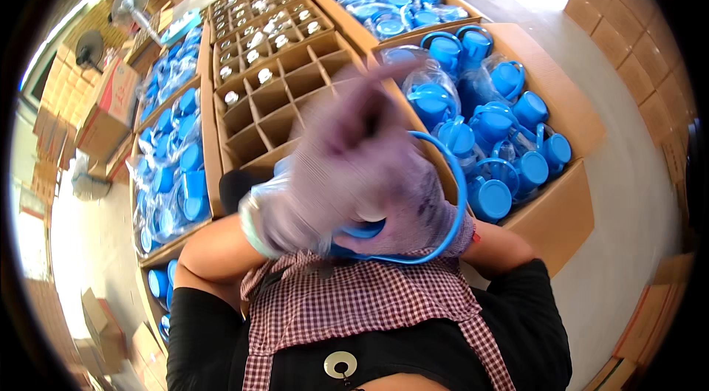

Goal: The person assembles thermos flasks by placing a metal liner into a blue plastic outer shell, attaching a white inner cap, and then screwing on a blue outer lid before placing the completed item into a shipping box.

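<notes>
Both my hands wear pale purple-grey gloves and meet in front of my chest. My left hand [325, 162] is smeared by motion and crosses over the other, so its fingers do not show clearly. Below it, my right hand [417, 203] is closed round a blue lid with a loop handle [459, 199]; the thin loop curves round the outside of that hand. A bit of the blue body and a small white round spot show between the hands. The rest of what lies there is hidden. Clear wrap seems to show by the left wrist.
An open carton [517, 221] at right holds blue lidded pieces with handles, some bagged. Ahead stands a divided carton [277, 114], its near cells bare, with white-topped bottles farther back. More cartons of blue pieces [166, 191] line the left. Fans [131, 1] and stacked boxes stand beyond.
</notes>
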Demonstrator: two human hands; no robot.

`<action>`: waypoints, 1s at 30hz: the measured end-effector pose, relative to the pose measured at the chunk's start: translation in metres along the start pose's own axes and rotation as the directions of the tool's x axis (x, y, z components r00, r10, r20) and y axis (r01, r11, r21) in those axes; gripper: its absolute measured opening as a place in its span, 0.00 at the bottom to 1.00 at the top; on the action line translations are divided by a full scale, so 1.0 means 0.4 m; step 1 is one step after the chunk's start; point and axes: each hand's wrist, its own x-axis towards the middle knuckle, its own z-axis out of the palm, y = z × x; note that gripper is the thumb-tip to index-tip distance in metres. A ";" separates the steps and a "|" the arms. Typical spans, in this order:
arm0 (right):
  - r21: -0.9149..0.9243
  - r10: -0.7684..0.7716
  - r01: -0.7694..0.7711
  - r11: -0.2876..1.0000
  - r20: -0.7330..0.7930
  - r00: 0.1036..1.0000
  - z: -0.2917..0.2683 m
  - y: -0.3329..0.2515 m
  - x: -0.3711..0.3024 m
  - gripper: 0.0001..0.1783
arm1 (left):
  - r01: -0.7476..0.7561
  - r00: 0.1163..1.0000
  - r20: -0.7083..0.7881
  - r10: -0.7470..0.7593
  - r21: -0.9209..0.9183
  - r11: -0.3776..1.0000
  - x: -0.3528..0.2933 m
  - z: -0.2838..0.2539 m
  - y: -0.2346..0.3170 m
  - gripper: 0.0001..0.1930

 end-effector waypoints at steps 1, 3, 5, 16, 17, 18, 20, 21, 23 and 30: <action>0.004 -0.007 0.007 1.000 -0.067 0.998 -0.024 0.005 -0.011 0.38 | -0.291 0.920 0.365 0.145 0.388 0.875 0.006 0.046 0.020 0.26; -0.040 0.012 -0.022 0.999 -0.231 0.973 -0.096 0.052 -0.044 0.38 | -0.849 0.470 0.877 0.104 0.416 0.326 -0.001 0.143 0.076 0.19; -0.112 0.033 -0.084 0.990 -0.396 0.918 -0.170 0.112 -0.066 0.38 | -0.956 0.284 0.934 0.216 0.260 0.132 -0.034 0.100 0.004 0.19; -0.670 0.026 -0.414 0.616 -0.509 0.861 -0.623 0.656 -0.136 0.39 | -0.059 0.990 0.014 0.144 0.947 0.317 -0.134 -0.458 -0.190 0.23; -0.656 0.067 -0.400 0.640 -0.471 0.879 -0.624 0.706 -0.128 0.39 | 0.051 0.989 -0.093 0.118 0.948 0.315 -0.174 -0.496 -0.196 0.24; -0.388 0.288 -0.471 0.792 -0.443 0.849 -0.620 0.767 -0.133 0.42 | 0.113 0.982 -0.153 0.111 0.946 0.305 -0.216 -0.535 -0.205 0.24; -0.560 0.272 -0.368 0.742 -0.251 0.929 -0.619 0.830 -0.089 0.43 | 0.246 0.950 -0.295 0.100 0.908 0.340 -0.285 -0.606 -0.223 0.25; -0.685 0.285 -0.250 0.684 -0.064 0.956 -0.617 0.874 -0.090 0.44 | 0.317 0.928 -0.365 0.074 0.877 0.361 -0.298 -0.620 -0.225 0.25; -0.726 0.241 -0.210 0.655 -0.063 0.968 -0.616 1.005 -0.089 0.45 | 0.350 0.917 -0.394 0.055 0.864 0.362 -0.297 -0.639 -0.229 0.26; -0.661 0.586 -0.162 0.732 0.490 0.646 -0.573 1.173 0.039 0.47 | 0.505 0.855 -0.518 -0.023 0.820 0.268 -0.315 -0.699 -0.249 0.30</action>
